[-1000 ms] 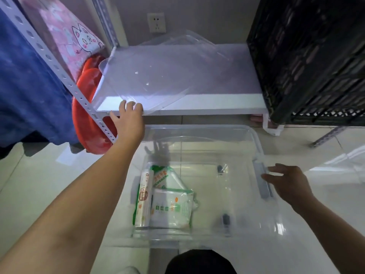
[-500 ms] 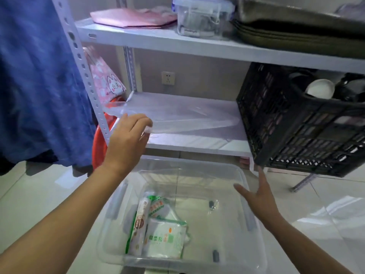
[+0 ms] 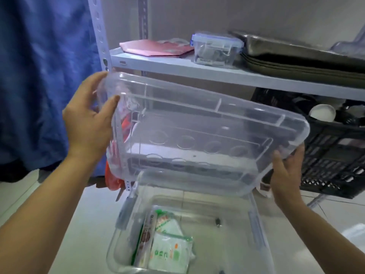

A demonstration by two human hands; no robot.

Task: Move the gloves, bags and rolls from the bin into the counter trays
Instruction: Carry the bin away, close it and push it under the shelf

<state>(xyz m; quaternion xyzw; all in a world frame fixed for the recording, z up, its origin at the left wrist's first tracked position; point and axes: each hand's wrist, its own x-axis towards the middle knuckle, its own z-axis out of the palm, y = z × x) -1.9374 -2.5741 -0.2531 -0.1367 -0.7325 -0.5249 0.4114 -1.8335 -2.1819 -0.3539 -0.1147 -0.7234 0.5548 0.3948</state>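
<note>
Left hand (image 3: 88,123): closed on lid's (image 3: 197,139) left edge.
Right hand (image 3: 286,175): closed on its right corner.
Lid: light, stiff, slippery.
Packets (image 3: 167,244) in bin (image 3: 260,234): soft, light; pinch by edges.

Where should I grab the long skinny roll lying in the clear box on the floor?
Take the roll around its middle, coming straight down through the open top of the bin. It lies flat along the bin's left wall with a packet against its right side, so a grip from above looks easiest. Both hands are busy holding the lid right now.
</note>
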